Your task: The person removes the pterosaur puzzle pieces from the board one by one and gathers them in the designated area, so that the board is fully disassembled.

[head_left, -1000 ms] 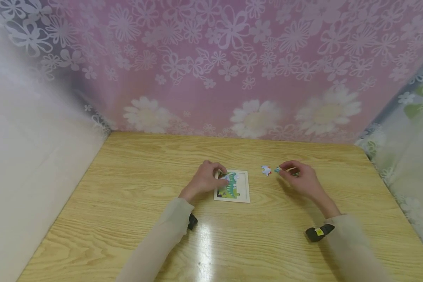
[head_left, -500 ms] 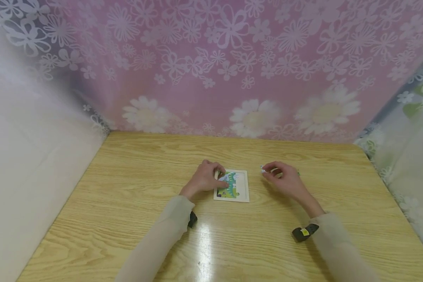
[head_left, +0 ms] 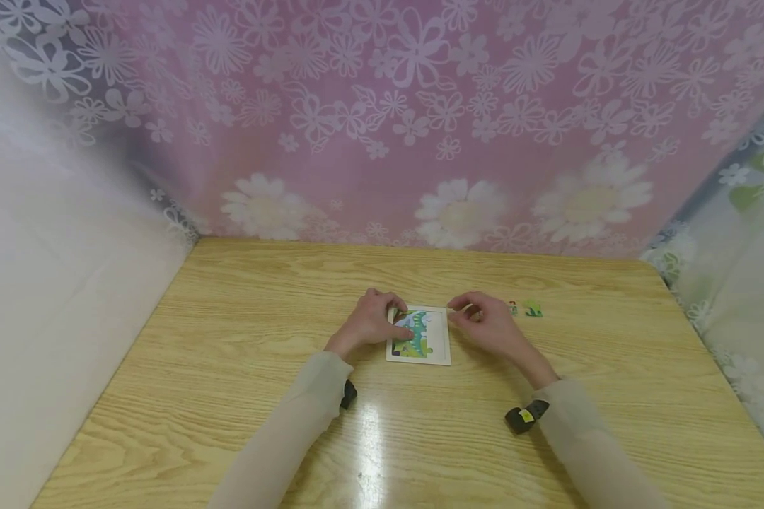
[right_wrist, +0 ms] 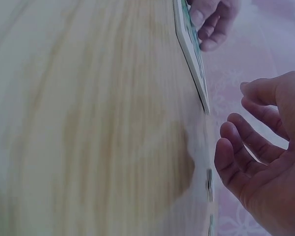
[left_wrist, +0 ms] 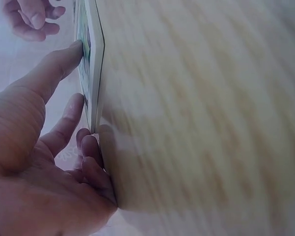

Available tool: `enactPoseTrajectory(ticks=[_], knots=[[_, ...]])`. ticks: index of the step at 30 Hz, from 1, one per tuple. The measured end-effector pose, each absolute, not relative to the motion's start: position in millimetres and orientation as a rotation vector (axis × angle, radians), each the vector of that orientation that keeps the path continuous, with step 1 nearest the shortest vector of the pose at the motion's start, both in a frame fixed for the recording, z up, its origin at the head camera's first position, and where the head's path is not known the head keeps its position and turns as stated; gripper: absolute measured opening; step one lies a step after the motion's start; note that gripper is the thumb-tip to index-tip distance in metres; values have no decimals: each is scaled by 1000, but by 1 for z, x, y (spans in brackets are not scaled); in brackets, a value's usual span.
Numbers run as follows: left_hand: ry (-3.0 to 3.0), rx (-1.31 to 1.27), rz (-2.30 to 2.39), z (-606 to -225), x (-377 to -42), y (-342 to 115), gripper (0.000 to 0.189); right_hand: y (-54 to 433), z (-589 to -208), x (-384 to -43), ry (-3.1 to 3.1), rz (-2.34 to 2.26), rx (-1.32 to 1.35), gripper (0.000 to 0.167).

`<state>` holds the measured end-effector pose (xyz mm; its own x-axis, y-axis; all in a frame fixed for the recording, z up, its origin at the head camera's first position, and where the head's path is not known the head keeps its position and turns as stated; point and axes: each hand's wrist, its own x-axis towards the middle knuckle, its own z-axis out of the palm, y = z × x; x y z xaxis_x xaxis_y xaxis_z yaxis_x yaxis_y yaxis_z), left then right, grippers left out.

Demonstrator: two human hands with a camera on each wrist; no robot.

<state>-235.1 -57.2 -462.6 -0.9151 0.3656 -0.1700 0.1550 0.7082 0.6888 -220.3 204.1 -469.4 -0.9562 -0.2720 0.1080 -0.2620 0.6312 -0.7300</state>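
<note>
A small jigsaw puzzle board with a pale frame lies on the wooden table, its left part filled with a green dinosaur picture and its right part bare. My left hand holds the board at its left side, thumb on the picture and other fingers at the far left edge. Just beyond the board's upper right corner is my right hand, thumb and index fingertips brought together in a pinch. Whatever puzzle piece sits between those tips is hidden. In the right wrist view, the right hand hovers above the tabletop, its other fingers loosely bent.
A red-and-white puzzle piece and a green puzzle piece lie right of the right hand. The table meets a pink floral curtain behind, with pale cloth on both sides.
My right hand has moved left from the loose pieces to the board's right edge; the white piece once lying nearest the board is no longer visible there. The left hand has stayed put.
</note>
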Motion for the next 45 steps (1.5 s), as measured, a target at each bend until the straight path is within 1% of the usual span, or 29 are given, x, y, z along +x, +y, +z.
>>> enactPoseTrajectory(ticks=[11,22,38,41,45], knots=[[2626,410,998,-460,-233,-57,44,182,-472,-225,2810,-1228,-531,13],[2630,410,997,-460,-233,-56,45,173,-474,-232,2856,-1079,-562,15],[2638,403,995,-461,-234,-57,43,164,-472,-236,2856,-970,-534,6],[2634,402,995,-461,-234,-57,43,164,-472,-238,2844,-977,-518,7],[2629,394,997,-460,-234,-56,44,163,-470,-239,2823,-979,-484,12]])
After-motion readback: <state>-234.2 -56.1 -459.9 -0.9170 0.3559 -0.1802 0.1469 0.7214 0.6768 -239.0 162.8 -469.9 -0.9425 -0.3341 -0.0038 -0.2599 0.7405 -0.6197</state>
